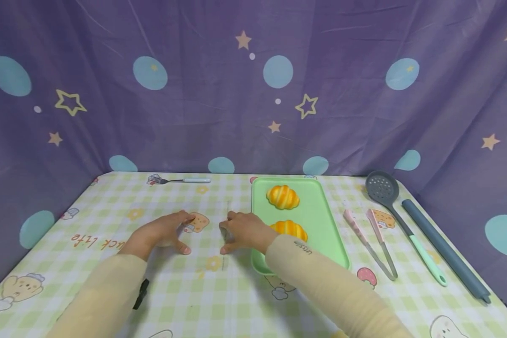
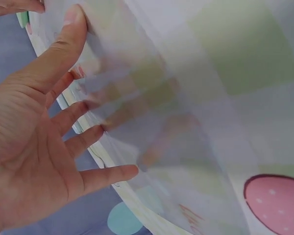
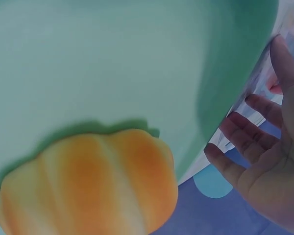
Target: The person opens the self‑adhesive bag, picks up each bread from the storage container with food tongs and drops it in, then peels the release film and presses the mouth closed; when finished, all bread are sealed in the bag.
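My left hand [image 1: 162, 232] is left of the table's middle, fingers spread and fairly straight, with fingertips at the tablecloth; the left wrist view shows the same hand [image 2: 44, 142] with nothing in its palm. Facing it, my right hand [image 1: 245, 232] reaches over the left edge of a green tray [image 1: 317, 225], thumb and fingers apart and pointing down. The right wrist view shows this hand [image 3: 269, 147] with loosely straight fingers beside the tray. Two toy croissants sit in the tray: the far croissant [image 1: 283, 196] and the near croissant [image 1: 290, 230], partly hidden by my right arm.
A fork [image 1: 186, 180] lies at the back left. Right of the tray are pink-tipped tongs [image 1: 376, 244], a slotted skimmer [image 1: 382, 188] with a mint handle, and a long grey rod [image 1: 443, 249]. Faint straight lines mark the tablecloth [image 1: 203, 300] between the hands. A purple curtain [image 1: 219, 117] hangs behind.
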`<move>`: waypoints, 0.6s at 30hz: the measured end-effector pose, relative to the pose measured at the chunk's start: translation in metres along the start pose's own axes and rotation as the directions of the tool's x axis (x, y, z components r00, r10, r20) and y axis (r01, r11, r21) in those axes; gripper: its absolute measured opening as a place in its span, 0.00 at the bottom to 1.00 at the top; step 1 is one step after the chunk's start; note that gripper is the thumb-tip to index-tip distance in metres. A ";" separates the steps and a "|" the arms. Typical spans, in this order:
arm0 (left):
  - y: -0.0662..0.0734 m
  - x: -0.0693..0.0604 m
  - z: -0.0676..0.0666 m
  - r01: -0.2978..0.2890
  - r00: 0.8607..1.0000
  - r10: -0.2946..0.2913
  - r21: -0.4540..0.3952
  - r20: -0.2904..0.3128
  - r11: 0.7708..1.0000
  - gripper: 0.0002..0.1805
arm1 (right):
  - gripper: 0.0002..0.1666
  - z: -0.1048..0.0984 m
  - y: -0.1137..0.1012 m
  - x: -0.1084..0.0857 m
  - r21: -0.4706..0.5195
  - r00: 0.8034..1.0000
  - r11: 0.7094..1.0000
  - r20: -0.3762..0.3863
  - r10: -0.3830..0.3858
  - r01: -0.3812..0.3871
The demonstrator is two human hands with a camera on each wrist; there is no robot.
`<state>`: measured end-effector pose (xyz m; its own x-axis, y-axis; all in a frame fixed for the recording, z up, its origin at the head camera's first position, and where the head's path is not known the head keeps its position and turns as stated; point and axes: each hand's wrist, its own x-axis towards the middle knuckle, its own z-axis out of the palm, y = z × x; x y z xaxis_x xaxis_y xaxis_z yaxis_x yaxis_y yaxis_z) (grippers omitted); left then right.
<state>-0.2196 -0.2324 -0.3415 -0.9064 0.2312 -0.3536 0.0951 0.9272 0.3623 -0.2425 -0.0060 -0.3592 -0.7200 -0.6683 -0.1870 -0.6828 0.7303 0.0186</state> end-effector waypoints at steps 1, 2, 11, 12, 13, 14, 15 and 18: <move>0.001 0.000 -0.001 0.005 1.000 -0.005 0.006 0.002 1.000 0.57 | 0.44 0.000 0.000 0.000 -0.002 1.000 1.000 0.000 0.000 0.000; 0.002 -0.001 -0.001 0.012 1.000 -0.012 0.019 0.006 1.000 0.57 | 0.43 0.000 -0.001 0.000 -0.005 1.000 1.000 0.000 0.001 -0.001; 0.006 -0.002 -0.005 0.025 1.000 -0.027 0.195 0.009 0.981 0.55 | 0.43 0.000 -0.006 0.001 -0.042 0.999 0.999 0.027 0.023 -0.022; 0.005 -0.001 -0.005 0.013 1.000 -0.015 0.190 0.007 0.982 0.55 | 0.43 0.000 -0.006 0.001 -0.047 0.999 0.999 0.029 0.027 -0.025; 0.004 -0.001 -0.005 0.003 1.000 -0.004 0.175 0.002 0.985 0.54 | 0.43 0.000 -0.007 0.001 -0.052 0.999 0.998 0.031 0.029 -0.028; 0.003 0.000 -0.005 -0.011 1.000 0.011 0.158 -0.003 0.987 0.52 | 0.44 0.000 -0.007 0.001 -0.056 0.999 0.998 0.033 0.033 -0.031; 0.002 0.001 -0.005 -0.026 1.000 0.028 0.144 -0.009 0.989 0.50 | 0.44 0.000 -0.007 0.001 -0.062 0.999 0.998 0.033 0.034 -0.032; -0.003 0.003 -0.005 -0.090 0.994 0.098 0.125 -0.058 0.988 0.40 | 0.44 0.001 -0.007 0.001 -0.072 0.999 0.997 0.026 0.036 -0.034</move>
<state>-0.2251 -0.2364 -0.3394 -0.9150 0.3033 -0.2662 0.2268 0.9321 0.2824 -0.2387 -0.0118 -0.3607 -0.7403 -0.6379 -0.2122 -0.6654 0.7404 0.0953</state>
